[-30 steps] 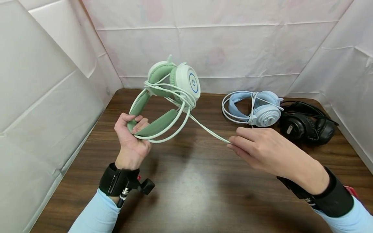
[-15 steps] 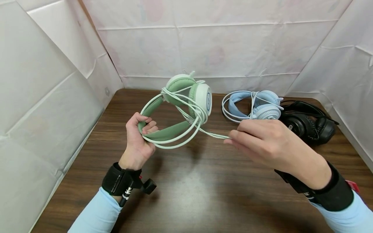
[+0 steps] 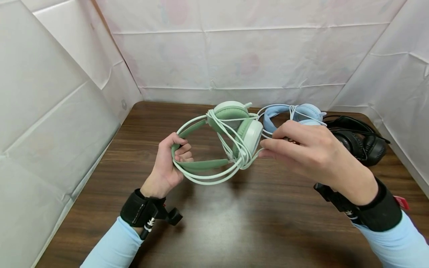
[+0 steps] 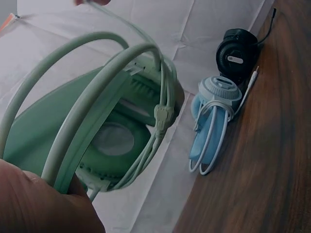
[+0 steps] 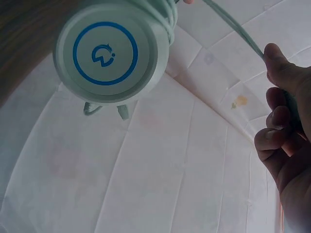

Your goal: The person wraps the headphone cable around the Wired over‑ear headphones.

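Observation:
Pale green headphones (image 3: pixel 249 136) hang over the table, ear cups to the right, with my left hand (image 3: pixel 169 162) curled round the middle of the headband. Their cable (image 3: pixel 234 143) is wound several times about the ear cups. In the right wrist view, one ear cup (image 5: pixel 104 53) shows a blue ring logo. My right hand (image 3: pixel 305 150) pinches a doubled stretch of the cable (image 5: pixel 233 26) between thumb and fingers, just right of the ear cups. In the left wrist view, a small cable slider (image 4: pixel 163 115) sits on the strands beside the cups.
Light blue headphones (image 3: pixel 273 115) with their white cable wrapped round them lie at the back right of the brown table (image 3: pixel 214 223). Black headphones (image 3: pixel 363 149) lie right beside them. White sheeting (image 3: pixel 234 44) walls the table at the back and both sides.
The green headphones have moved right and down, ear cups tipping lower toward my right hand. The free cable stretch between cups and right hand has become much shorter. Right hand has risen slightly.

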